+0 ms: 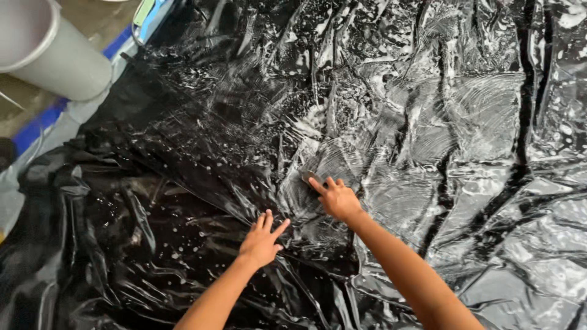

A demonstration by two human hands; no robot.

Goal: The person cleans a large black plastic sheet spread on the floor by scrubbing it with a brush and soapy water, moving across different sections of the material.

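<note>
A large black plastic sheet [183, 140] lies spread out, wet and crumpled, with white soap foam streaked over its right half. My right hand [337, 198] presses a small scrubbing pad [310, 178] onto the sheet near the middle; only the pad's tip shows past my fingers. My left hand [262, 239] rests flat on the sheet just below and to the left, fingers spread, holding nothing.
A grey plastic bucket [55, 52] stands at the top left on a concrete floor [104, 18]. A blue and grey edge [46, 125] runs along the sheet's left side. Folds and ridges cross the sheet throughout.
</note>
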